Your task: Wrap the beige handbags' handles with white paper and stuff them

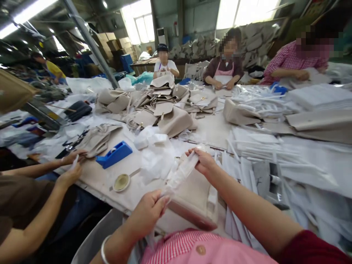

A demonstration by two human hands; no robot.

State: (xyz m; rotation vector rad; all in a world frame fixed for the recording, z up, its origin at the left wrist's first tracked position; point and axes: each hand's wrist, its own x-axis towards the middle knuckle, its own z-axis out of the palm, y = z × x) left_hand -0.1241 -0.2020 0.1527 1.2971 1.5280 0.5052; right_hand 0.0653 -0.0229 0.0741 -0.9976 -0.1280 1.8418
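A strip of thin white wrapping (183, 172) is stretched between my two hands, above a beige handbag (194, 194). My left hand (151, 207), with a white bangle at the wrist, pinches its near end. At the far end, my right hand (202, 161) has thumb and fingers closed on it. Beneath, the bag lies flat on the table near my pink apron. Whether anything is inside the wrapping cannot be made out. Crumpled white tissue (156, 154) lies just left of the bag.
A blue tape dispenser (115, 154) and a round tin (121, 182) lie to the left, beside a co-worker's hands (72, 170). Beige bags (176, 119) are heaped mid-table. White foam strips (255, 146) cover the right side. Several people work across the table.
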